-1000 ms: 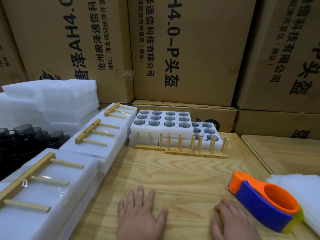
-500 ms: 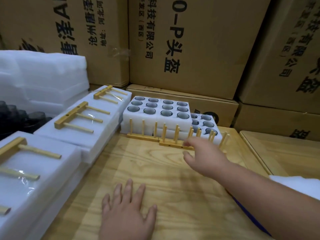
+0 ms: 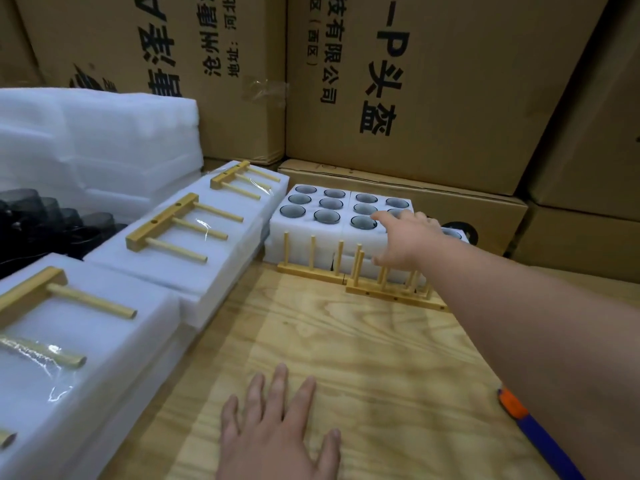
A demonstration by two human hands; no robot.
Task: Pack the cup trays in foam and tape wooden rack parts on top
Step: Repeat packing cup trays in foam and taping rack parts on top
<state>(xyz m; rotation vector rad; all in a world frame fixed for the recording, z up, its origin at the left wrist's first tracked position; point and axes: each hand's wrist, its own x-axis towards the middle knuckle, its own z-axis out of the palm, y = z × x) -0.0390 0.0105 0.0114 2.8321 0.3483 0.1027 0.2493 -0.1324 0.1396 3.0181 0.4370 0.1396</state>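
A white foam cup tray (image 3: 322,230) with several dark cups in its holes stands at the back of the wooden table (image 3: 363,348). Two wooden peg racks (image 3: 313,268) stand upright in front of it. My right hand (image 3: 407,239) reaches over the racks with straight fingers, its fingertips at the tray's top near the right-hand cups. My left hand (image 3: 280,434) lies flat on the table near me, fingers spread. Three foam packs (image 3: 194,251) with wooden rack parts (image 3: 162,225) taped on top lie along the left.
Stacked foam sheets (image 3: 97,143) and several dark cups (image 3: 52,220) sit at the far left. Cardboard boxes (image 3: 433,81) wall in the back. An orange and blue tape dispenser (image 3: 533,427) shows under my right forearm.
My right hand left the table near the tape dispenser and reached forward over the racks to the cup tray. The view tilted down and closer. The left hand stayed flat.
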